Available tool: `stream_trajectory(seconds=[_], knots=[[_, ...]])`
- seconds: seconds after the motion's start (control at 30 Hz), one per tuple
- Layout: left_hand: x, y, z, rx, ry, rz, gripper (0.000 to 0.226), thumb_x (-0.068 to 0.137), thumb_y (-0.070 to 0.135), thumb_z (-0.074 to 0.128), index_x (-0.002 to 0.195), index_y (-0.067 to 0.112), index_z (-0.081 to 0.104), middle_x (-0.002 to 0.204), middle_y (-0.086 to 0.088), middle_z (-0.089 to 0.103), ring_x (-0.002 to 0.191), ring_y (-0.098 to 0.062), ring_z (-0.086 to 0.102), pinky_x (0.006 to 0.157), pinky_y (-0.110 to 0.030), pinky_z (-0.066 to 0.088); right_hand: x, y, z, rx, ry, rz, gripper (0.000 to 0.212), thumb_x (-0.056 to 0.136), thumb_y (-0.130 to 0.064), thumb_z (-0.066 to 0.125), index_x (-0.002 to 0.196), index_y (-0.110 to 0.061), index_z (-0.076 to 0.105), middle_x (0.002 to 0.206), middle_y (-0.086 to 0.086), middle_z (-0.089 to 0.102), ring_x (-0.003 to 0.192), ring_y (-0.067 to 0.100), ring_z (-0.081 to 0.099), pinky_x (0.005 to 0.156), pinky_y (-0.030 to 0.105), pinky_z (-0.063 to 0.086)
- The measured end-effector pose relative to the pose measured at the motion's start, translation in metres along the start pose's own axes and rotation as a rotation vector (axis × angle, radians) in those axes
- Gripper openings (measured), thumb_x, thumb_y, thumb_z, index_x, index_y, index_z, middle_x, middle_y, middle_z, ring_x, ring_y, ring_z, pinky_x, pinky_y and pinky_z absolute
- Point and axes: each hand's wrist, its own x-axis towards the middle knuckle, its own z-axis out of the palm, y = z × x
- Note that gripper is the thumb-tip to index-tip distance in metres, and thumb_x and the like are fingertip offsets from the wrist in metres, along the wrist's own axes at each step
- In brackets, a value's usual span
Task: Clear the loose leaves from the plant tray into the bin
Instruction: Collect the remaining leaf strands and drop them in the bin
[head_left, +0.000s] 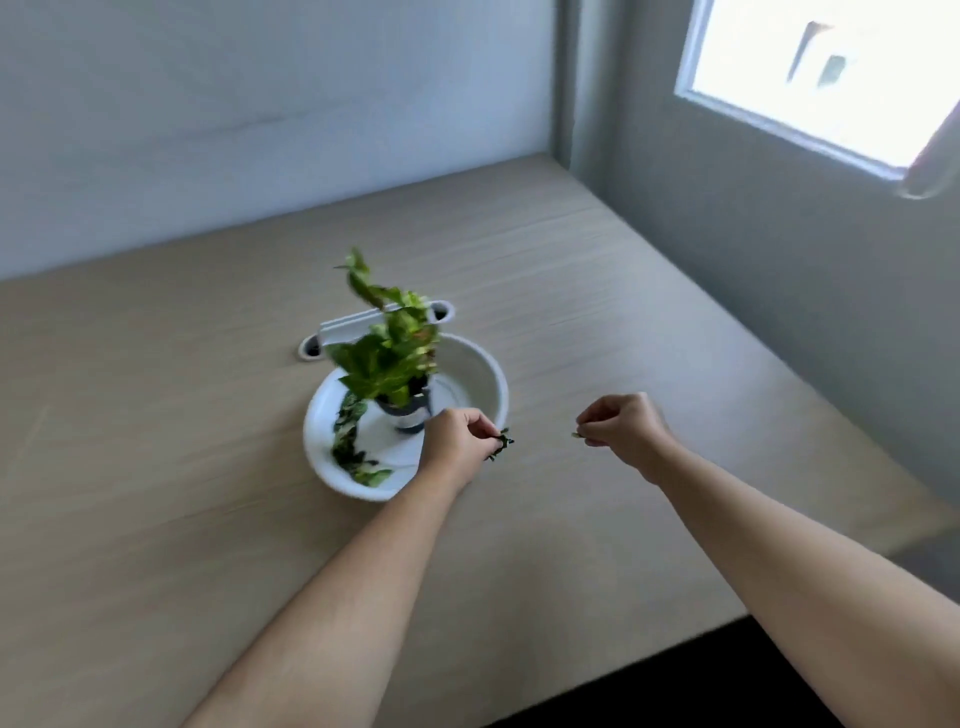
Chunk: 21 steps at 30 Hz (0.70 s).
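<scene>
Your left hand (457, 441) sits over the near right rim of the plant tray (491, 371). Its fingers are curled, and the fingertips pinch a small clump of dark leaf scraps (502, 447) that hangs just outside the tray's rim, above the table (208, 519). Your right hand (626, 431) is well to the right of the tray and apart from it. Its fingers are curled in too, with thumb and forefinger nipping a tiny green leaf bit (575, 435) that pokes out toward the tray. Both hands have their knuckles up, with table surface showing between them.

The tray is a round white dish with a raised wall, standing on pale wood grain. In its middle a small pot (405, 415) stands upright, its right side hidden behind your left hand. The plant (389, 358) rises from it, with one shoot reaching up past the tray's far rim.

More loose leaves (347, 434) lie in a curved line along the tray's left inner wall, running from beside the pot round to the near rim. Motion blur smears them, so you cannot count them.

Just behind the tray's far rim a white cable slot (363, 327) is set in the table, with an oval hole at each end. Far up and to the right of the tray is a bright window (831, 78)
</scene>
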Motion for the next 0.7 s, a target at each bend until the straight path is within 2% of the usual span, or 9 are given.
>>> stream_trajectory(seconds=[0.07, 0.13, 0.27, 0.33, 0.4, 0.47, 0.57, 0.67, 0.7], knots=[[-0.014, 0.041, 0.043, 0.009, -0.076, 0.070, 0.027, 0.072, 0.002, 0.074, 0.057, 0.022, 0.063, 0.061, -0.005, 0.066, 0.054, -0.012, 0.057, 0.058, -0.021, 0.047, -0.020, 0.028, -0.060, -0.001, 0.086, 0.036, 0.007, 0.073, -0.002, 0.071, 0.071, -0.009, 0.072, 0.064, 0.006, 0.068, 0.059, 0.017, 0.066, 0.061, 0.025, 0.050], [-0.034, 0.090, 0.096, 0.030, -0.175, 0.160, 0.019, 0.071, 0.002, 0.072, 0.061, 0.017, 0.068, 0.062, -0.006, 0.068, 0.056, -0.013, 0.058, 0.059, -0.022, 0.046, -0.046, 0.065, -0.129, 0.012, 0.207, 0.088, 0.006, 0.073, -0.001, 0.070, 0.072, -0.006, 0.072, 0.066, 0.010, 0.069, 0.060, 0.019, 0.066, 0.061, 0.025, 0.051], [-0.087, 0.181, 0.207, 0.058, -0.344, 0.360, 0.008, 0.071, 0.002, 0.071, 0.070, 0.009, 0.074, 0.056, 0.001, 0.064, 0.048, -0.005, 0.051, 0.045, -0.009, 0.037, -0.112, 0.149, -0.250, 0.001, 0.443, 0.192, 0.025, 0.068, 0.000, 0.073, 0.054, -0.019, 0.064, 0.056, 0.003, 0.065, 0.058, 0.018, 0.062, 0.072, 0.033, 0.056], [-0.126, 0.220, 0.270, 0.078, -0.441, 0.467, 0.007, 0.071, 0.000, 0.073, 0.074, 0.006, 0.074, 0.055, 0.005, 0.060, 0.046, 0.001, 0.047, 0.043, -0.005, 0.034, -0.159, 0.195, -0.306, 0.017, 0.574, 0.248, 0.027, 0.067, 0.001, 0.073, 0.053, -0.019, 0.063, 0.057, 0.007, 0.065, 0.058, 0.019, 0.061, 0.071, 0.034, 0.056], [-0.166, 0.247, 0.326, 0.138, -0.541, 0.573, 0.007, 0.071, 0.001, 0.074, 0.077, 0.004, 0.075, 0.061, 0.001, 0.061, 0.049, 0.003, 0.046, 0.047, -0.006, 0.035, -0.207, 0.239, -0.348, 0.038, 0.688, 0.312, 0.021, 0.066, 0.002, 0.071, 0.057, -0.015, 0.066, 0.061, 0.012, 0.066, 0.056, 0.019, 0.060, 0.070, 0.034, 0.057], [-0.203, 0.264, 0.377, 0.221, -0.660, 0.661, 0.007, 0.071, 0.003, 0.075, 0.078, 0.006, 0.075, 0.066, -0.006, 0.066, 0.052, -0.003, 0.051, 0.052, -0.012, 0.039, -0.255, 0.282, -0.379, 0.055, 0.779, 0.400, 0.014, 0.067, 0.003, 0.070, 0.063, -0.010, 0.069, 0.064, 0.014, 0.067, 0.056, 0.020, 0.060, 0.070, 0.033, 0.057], [-0.245, 0.271, 0.432, 0.339, -0.812, 0.731, 0.008, 0.072, 0.004, 0.073, 0.079, 0.007, 0.075, 0.079, -0.011, 0.074, 0.066, -0.011, 0.059, 0.056, -0.011, 0.042, -0.311, 0.339, -0.395, 0.089, 0.840, 0.544, 0.015, 0.068, 0.002, 0.072, 0.062, -0.011, 0.067, 0.064, 0.011, 0.067, 0.057, 0.021, 0.062, 0.069, 0.031, 0.058], [-0.271, 0.260, 0.474, 0.487, -0.926, 0.765, 0.010, 0.073, 0.004, 0.071, 0.081, 0.009, 0.074, 0.085, -0.010, 0.074, 0.069, -0.013, 0.060, 0.064, -0.016, 0.042, -0.344, 0.387, -0.390, 0.068, 0.826, 0.670, 0.015, 0.069, 0.000, 0.073, 0.062, -0.013, 0.068, 0.062, 0.004, 0.064, 0.056, 0.015, 0.058, 0.059, 0.019, 0.051], [-0.275, 0.254, 0.485, 0.534, -0.961, 0.767, 0.010, 0.073, 0.003, 0.070, 0.081, 0.009, 0.074, 0.085, -0.010, 0.074, 0.072, -0.016, 0.062, 0.065, -0.016, 0.042, -0.349, 0.399, -0.384, 0.062, 0.810, 0.696, 0.021, 0.068, 0.001, 0.073, 0.058, -0.016, 0.065, 0.060, 0.003, 0.063, 0.056, 0.015, 0.057, 0.058, 0.020, 0.049]])
